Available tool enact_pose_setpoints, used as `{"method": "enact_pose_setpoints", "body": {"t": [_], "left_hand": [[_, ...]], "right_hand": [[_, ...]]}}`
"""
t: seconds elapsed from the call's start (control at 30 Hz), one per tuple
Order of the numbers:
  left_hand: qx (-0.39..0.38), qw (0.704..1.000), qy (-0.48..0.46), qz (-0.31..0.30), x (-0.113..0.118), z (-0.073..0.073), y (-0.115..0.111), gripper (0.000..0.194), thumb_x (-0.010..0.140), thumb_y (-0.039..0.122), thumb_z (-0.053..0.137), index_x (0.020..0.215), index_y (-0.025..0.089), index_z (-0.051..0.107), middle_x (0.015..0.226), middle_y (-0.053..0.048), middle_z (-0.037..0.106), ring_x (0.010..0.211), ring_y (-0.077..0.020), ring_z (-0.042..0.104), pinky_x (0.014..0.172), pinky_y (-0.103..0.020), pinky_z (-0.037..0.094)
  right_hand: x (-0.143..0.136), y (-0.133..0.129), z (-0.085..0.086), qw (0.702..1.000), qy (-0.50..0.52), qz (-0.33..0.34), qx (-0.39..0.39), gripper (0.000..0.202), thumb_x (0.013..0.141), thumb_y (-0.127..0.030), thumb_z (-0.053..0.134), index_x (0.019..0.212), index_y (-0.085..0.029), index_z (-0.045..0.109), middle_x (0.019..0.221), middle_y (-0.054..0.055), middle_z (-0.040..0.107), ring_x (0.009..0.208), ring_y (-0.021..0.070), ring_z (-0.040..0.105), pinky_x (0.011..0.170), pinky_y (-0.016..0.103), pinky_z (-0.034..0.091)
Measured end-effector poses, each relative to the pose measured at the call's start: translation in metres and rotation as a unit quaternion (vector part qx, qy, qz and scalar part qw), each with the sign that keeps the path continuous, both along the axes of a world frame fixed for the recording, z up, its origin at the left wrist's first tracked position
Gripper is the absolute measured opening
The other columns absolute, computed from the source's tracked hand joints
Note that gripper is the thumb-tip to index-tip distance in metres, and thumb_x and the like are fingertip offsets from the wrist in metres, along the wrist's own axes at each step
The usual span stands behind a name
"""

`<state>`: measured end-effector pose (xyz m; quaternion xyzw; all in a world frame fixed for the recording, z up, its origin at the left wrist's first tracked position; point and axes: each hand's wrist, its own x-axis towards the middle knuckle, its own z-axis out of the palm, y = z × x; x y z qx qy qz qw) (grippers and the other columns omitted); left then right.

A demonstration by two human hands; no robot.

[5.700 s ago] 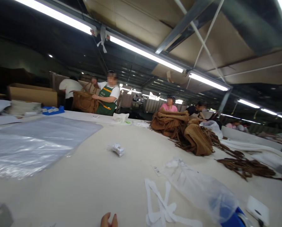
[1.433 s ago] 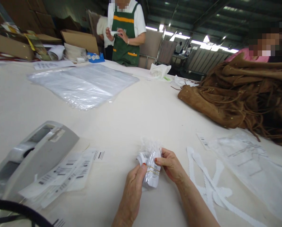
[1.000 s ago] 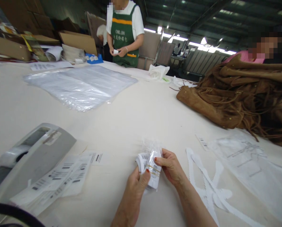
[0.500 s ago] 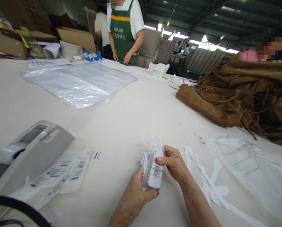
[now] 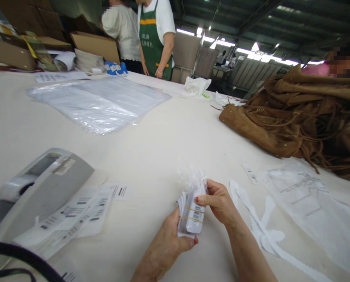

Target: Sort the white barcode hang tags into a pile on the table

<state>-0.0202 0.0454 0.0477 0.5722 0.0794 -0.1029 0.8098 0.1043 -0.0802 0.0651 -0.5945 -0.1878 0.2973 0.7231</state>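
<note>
A bundle of white barcode tags [image 5: 195, 219], bound with yellow rubber bands, is held above the table between my two hands. My left hand [image 5: 167, 244] is closed around its lower left side, the thumb along the bottom edge. At the upper right, my right hand [image 5: 219, 199] grips the same bundle, its thumb pressed on the front. Clear plastic strings [image 5: 194, 174] stick out loosely from the bundle's top. Most of my left fingers are hidden behind the tags.
A grey label dispenser [image 5: 42, 188] stands at left beside barcode label sheets [image 5: 75, 215]. Clear plastic bags [image 5: 104, 102] lie farther back. Brown fringed suede bags [image 5: 269, 121] are piled at right, near white paper strips [image 5: 260, 227] and a plastic sheet [image 5: 313, 207]. A person in a green apron [image 5: 153, 39] stands across the table.
Both hands still grip the tag bundle, which sits slightly farther right in view. Across the table, a person in white has come further into view beside the person in the apron.
</note>
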Motion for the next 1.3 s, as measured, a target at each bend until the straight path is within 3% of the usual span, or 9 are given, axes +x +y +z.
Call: {"method": "enact_pose_setpoints", "body": {"t": [0.3,0.5,0.67,0.97,1.03,1.1,1.2,1.23,1.3], "left_hand": [[-0.027,0.998,0.055,-0.026,-0.002,0.003,0.0,0.047,0.054,0.017,0.062,0.101,0.016,0.055,0.086,-0.005,0.061,0.076,-0.0179,0.057,0.072,-0.03,0.044],[-0.047,0.996,0.072,-0.004,0.004,-0.002,-0.003,0.057,0.05,0.021,0.067,0.104,0.011,0.052,0.087,-0.009,0.065,0.074,-0.0197,0.061,0.069,-0.03,0.044],[-0.086,0.993,0.059,0.06,0.005,-0.001,-0.003,0.059,0.054,0.026,0.075,0.105,0.011,0.05,0.095,-0.012,0.066,0.078,-0.0192,0.062,0.071,-0.029,0.045],[-0.147,0.981,-0.009,0.129,0.003,0.003,-0.005,0.046,0.06,0.019,0.07,0.103,0.012,0.054,0.1,-0.013,0.067,0.085,-0.0207,0.063,0.079,-0.03,0.045],[-0.163,0.977,-0.026,0.133,0.003,0.002,-0.005,0.045,0.062,0.017,0.069,0.105,0.013,0.054,0.102,-0.012,0.067,0.087,-0.0215,0.063,0.081,-0.031,0.046],[-0.17,0.976,-0.043,0.129,0.002,0.001,-0.006,0.044,0.063,0.018,0.069,0.104,0.012,0.056,0.103,-0.013,0.067,0.089,-0.0227,0.063,0.085,-0.033,0.045],[-0.173,0.974,-0.057,0.132,0.002,0.0,-0.007,0.042,0.063,0.018,0.069,0.103,0.012,0.057,0.103,-0.013,0.067,0.091,-0.0239,0.063,0.087,-0.034,0.044],[-0.175,0.973,-0.06,0.137,0.002,0.0,-0.008,0.042,0.063,0.018,0.069,0.103,0.012,0.057,0.103,-0.013,0.067,0.091,-0.0239,0.063,0.086,-0.034,0.045],[-0.184,0.969,-0.07,0.148,0.003,0.0,-0.008,0.042,0.064,0.017,0.069,0.104,0.013,0.057,0.102,-0.013,0.067,0.09,-0.0235,0.063,0.085,-0.033,0.045]], "right_hand": [[-0.008,0.001,0.011,1.0,-0.011,-0.013,-0.015,0.03,0.053,-0.025,0.082,0.07,-0.013,0.061,0.063,0.001,0.058,0.056,0.0101,0.048,0.05,0.018,0.037],[0.022,-0.016,0.001,0.982,0.037,-0.179,0.057,0.039,0.044,-0.027,0.084,0.077,-0.014,0.066,0.073,0.003,0.062,0.063,0.0137,0.054,0.06,0.023,0.044],[0.033,-0.02,-0.014,0.967,0.126,-0.206,0.087,0.035,0.045,-0.029,0.084,0.069,-0.013,0.063,0.066,0.003,0.058,0.059,0.0129,0.049,0.055,0.024,0.041],[0.023,-0.012,-0.026,0.984,-0.053,-0.125,-0.111,0.045,0.057,-0.038,0.078,0.087,-0.013,0.055,0.078,0.002,0.058,0.071,0.0157,0.052,0.065,0.027,0.042],[0.021,-0.009,-0.03,0.946,-0.169,-0.137,-0.239,0.047,0.063,-0.045,0.07,0.094,-0.013,0.055,0.083,0.005,0.058,0.074,0.0192,0.052,0.068,0.032,0.043],[0.018,-0.008,-0.028,0.866,-0.301,-0.202,-0.345,0.057,0.066,-0.05,0.064,0.107,-0.011,0.053,0.102,0.012,0.057,0.089,0.0256,0.052,0.08,0.041,0.042],[0.009,-0.006,-0.012,0.767,-0.429,-0.325,-0.348,0.055,0.072,-0.054,0.057,0.106,-0.011,0.053,0.109,0.014,0.052,0.096,0.0255,0.05,0.084,0.041,0.041],[0.005,-0.005,-0.004,0.778,-0.424,-0.331,-0.324,0.049,0.076,-0.055,0.054,0.099,-0.012,0.055,0.1,0.012,0.055,0.088,0.0223,0.051,0.077,0.037,0.042],[-0.005,-0.002,0.012,0.864,-0.341,-0.258,-0.267,0.043,0.081,-0.056,0.051,0.085,-0.014,0.057,0.08,0.006,0.056,0.072,0.0158,0.05,0.066,0.029,0.042]]}}
